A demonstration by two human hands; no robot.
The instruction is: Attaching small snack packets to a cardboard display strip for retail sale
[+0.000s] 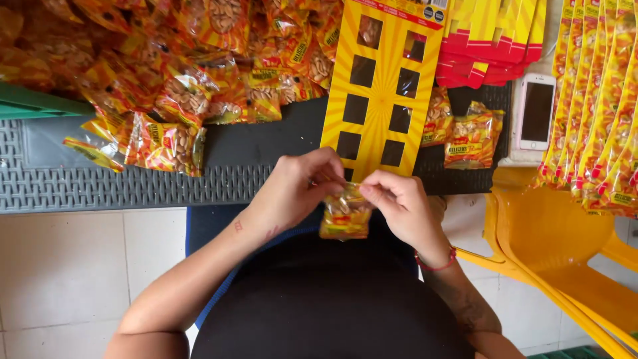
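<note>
Here both hands meet over one small clear plastic snack packet with red and yellow print (345, 214), held just in front of the person's black-clad lap, at the near edge of the dark grey ribbed plastic work surface (133, 186). The left hand (302, 183) pinches the packet's upper left corner between thumb and fingers; the right hand (399, 199) grips the upper right corner the same way, a thin red cord bracelet (435, 264) on its wrist. The packet hangs down from the two grips, its lower part free.

Just beyond the hands lies a long yellow cardboard display card with two columns of square cut-out holes (382, 86), its near end touching the fingertips' area. To the left of it spreads a large heap of matching red and yellow snack packets (186, 66). Two more such packets (465, 133) lie just right of the card. Farther right a white smartphone with a dark screen (535, 111) rests on the surface, and long strips of the same packets (605, 100) hang beside it, above a yellow plastic chair (558, 246). A stack of red and yellow folded cards (492, 46) sits at the top
</note>
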